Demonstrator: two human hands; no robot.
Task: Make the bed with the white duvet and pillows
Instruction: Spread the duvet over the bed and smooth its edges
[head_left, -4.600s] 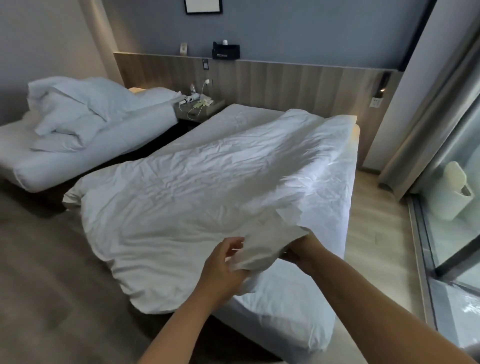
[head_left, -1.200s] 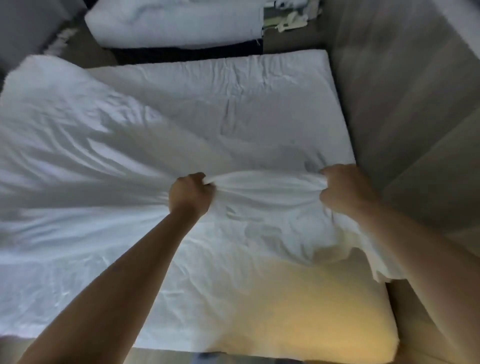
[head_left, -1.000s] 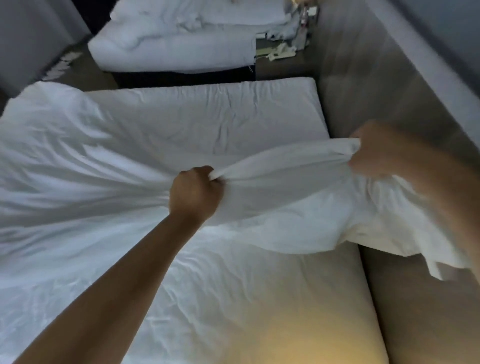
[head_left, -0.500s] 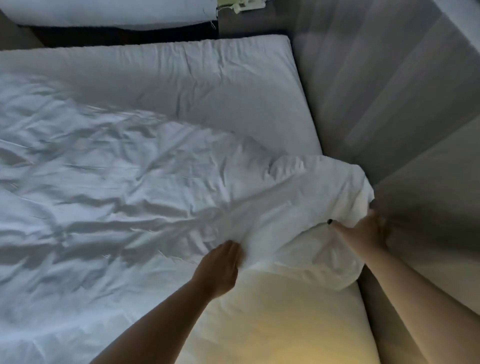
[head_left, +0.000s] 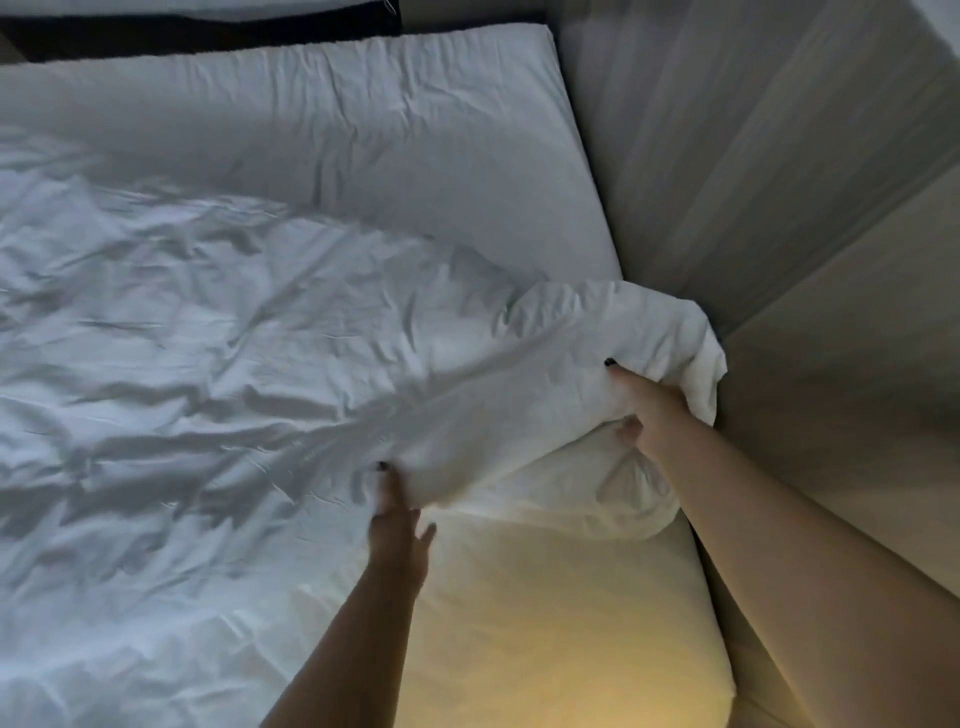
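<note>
Two bare hands work at one corner of the duvet (head_left: 249, 374), near the bed's right edge by the headboard (head_left: 753, 171). Left hand (head_left: 397, 519) reaches under the duvet's raised edge, its thumb lying along the cloth on top and the other fingers going beneath; a firm grip cannot be told, since the fingers look fairly straight. Right hand (head_left: 652, 410) grips the bunched corner, index finger pointing up along the fabric and the lower fingers curled into a twisted knot of cloth underneath. That corner stands lifted in a rounded fold, hanging just over the bed's right edge and close to the headboard panel.

Most of the duvet lies rumpled across the left and middle of the bed (head_left: 545, 613), creased all over. Beyond it, toward the far edge, a strip of bare sheet (head_left: 395, 150) shows smooth and uncovered up to the far right corner. Nearer the viewer, the sheet under the arms is also uncovered and lit with a warm yellow glow. A dark gap runs along the far edge of the bed.
</note>
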